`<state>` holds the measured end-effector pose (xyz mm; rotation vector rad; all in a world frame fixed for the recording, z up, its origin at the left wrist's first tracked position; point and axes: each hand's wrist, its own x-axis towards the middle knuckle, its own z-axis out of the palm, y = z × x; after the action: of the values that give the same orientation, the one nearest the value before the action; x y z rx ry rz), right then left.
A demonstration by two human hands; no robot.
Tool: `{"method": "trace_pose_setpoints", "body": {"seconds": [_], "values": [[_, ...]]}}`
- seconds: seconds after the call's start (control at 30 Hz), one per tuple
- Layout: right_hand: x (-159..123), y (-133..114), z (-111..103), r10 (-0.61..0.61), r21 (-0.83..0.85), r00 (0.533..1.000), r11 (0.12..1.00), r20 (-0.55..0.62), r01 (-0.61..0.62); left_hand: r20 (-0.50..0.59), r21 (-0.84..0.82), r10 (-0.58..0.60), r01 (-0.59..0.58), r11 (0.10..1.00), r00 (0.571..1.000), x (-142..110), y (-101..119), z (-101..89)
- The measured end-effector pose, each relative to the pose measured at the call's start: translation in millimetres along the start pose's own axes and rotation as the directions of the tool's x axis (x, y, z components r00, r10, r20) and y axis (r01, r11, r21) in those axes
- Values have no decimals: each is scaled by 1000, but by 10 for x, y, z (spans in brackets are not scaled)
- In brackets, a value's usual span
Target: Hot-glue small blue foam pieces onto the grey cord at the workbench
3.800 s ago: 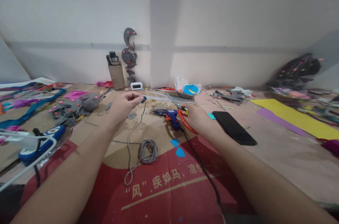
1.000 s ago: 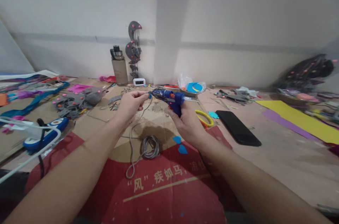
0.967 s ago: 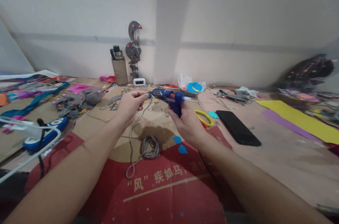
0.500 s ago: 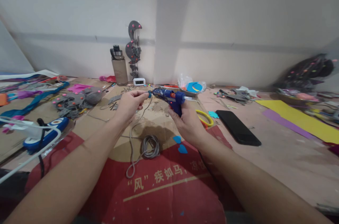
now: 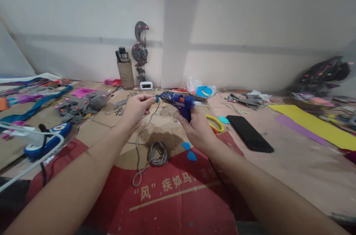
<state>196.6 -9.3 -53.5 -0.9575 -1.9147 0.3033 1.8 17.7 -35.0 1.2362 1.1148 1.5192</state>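
My right hand is wrapped round a blue hot glue gun, its nozzle pointing left. A clear glue stick sticks out of the gun's back end. Thumb and forefinger of my left hand pinch a small blue piece, with the nozzle right at it; whether they touch I cannot tell. From the pinched piece a grey cord hangs down to a coil on the cardboard. Two blue cut-out shapes lie below my right hand.
A black phone and yellow-handled scissors lie at right. A blue power strip with cables sits at left. Behind stand a bottle, a small white clock and a bowl of blue pieces. Grey felt pieces lie at left.
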Motion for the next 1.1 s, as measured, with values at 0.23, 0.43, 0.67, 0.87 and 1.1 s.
{"method": "trace_pose_setpoints", "body": {"seconds": [0.23, 0.43, 0.67, 0.87, 1.1], "values": [[-2, -15, -9, 14, 4, 1000, 1000, 20, -14, -34, 11, 15, -15, 1000, 999, 10, 5, -11], [1, -20, -7, 3, 11, 1000, 1000, 14, -3, -30, 11, 10, -9, 1000, 1000, -3, 21, -2], [-3, -12, -4, 9, 9, 1000, 1000, 3, -9, -2, 9, 1, -1, 1000, 1000, -11, 21, 9], [-3, -10, -11, 14, -9, 1000, 1000, -8, -14, -31, 4, 3, -3, 1000, 1000, -3, 18, 6], [-6, -17, -11, 7, 6, 1000, 1000, 7, -7, -44, -4, 32, -32, 999, 999, 9, 31, -24]]}}
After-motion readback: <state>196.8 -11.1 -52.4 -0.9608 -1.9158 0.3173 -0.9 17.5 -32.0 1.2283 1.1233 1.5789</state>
